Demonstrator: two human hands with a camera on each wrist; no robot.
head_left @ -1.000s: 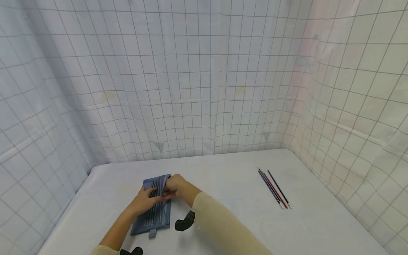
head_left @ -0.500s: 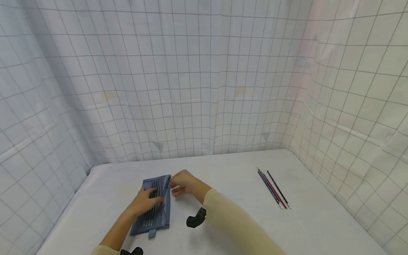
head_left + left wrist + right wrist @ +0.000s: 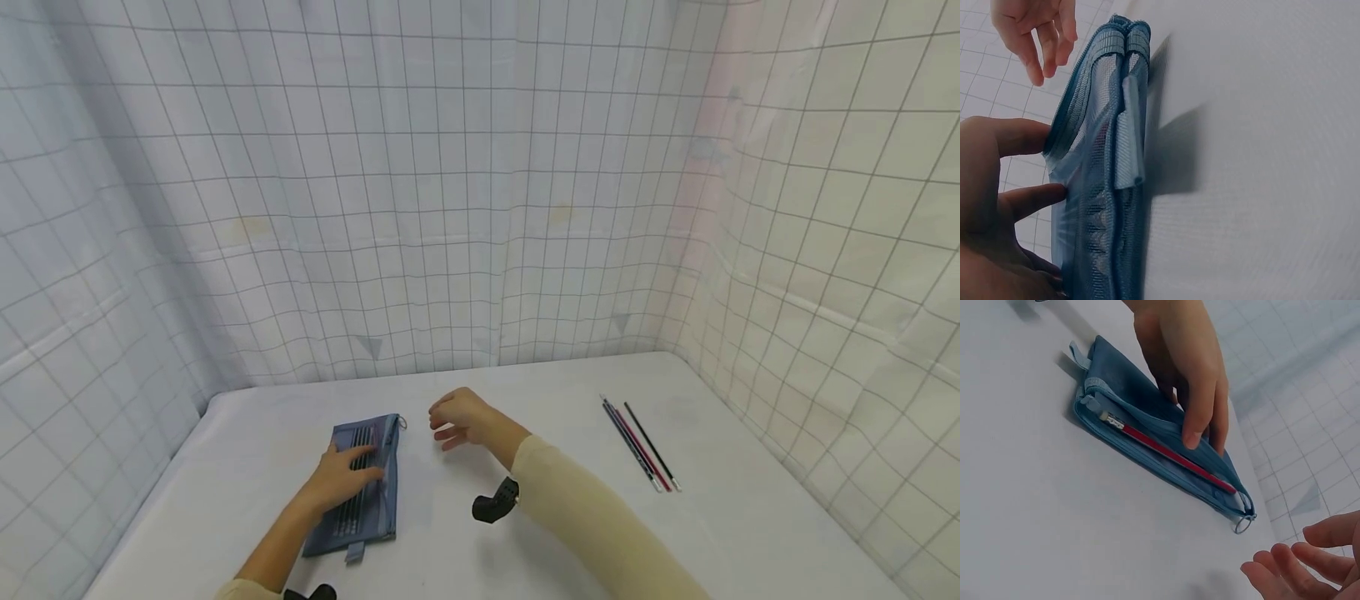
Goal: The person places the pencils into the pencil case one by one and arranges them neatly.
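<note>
A blue mesh pencil case (image 3: 387, 504) lies on the table at left, with several pencils showing through it. My left hand (image 3: 335, 481) rests on top, fingers spread and relaxed. In the right wrist view the zip along one side gapes, with the left thumb at the lip of the opening. Inside lies a red pencil (image 3: 1166, 452) with an eraser end. A ring pull (image 3: 1243, 525) hangs at the far corner of the zip. To the right of the case, apart from it, my right hand (image 3: 461, 417) hovers with loosely bent fingers, holding nothing.
Toward the right of the white table (image 3: 525, 400) lie several loose pencils, among them a red pencil (image 3: 642, 449) and a black pencil (image 3: 652, 446). Behind and on both sides hangs a white checked curtain (image 3: 420, 208). A fabric tab (image 3: 355, 552) sticks out from the case's near end.
My right hand has come away from the zip side of the case and moved to the right, uncovering the ring pull. The left hand has stayed on the case.
</note>
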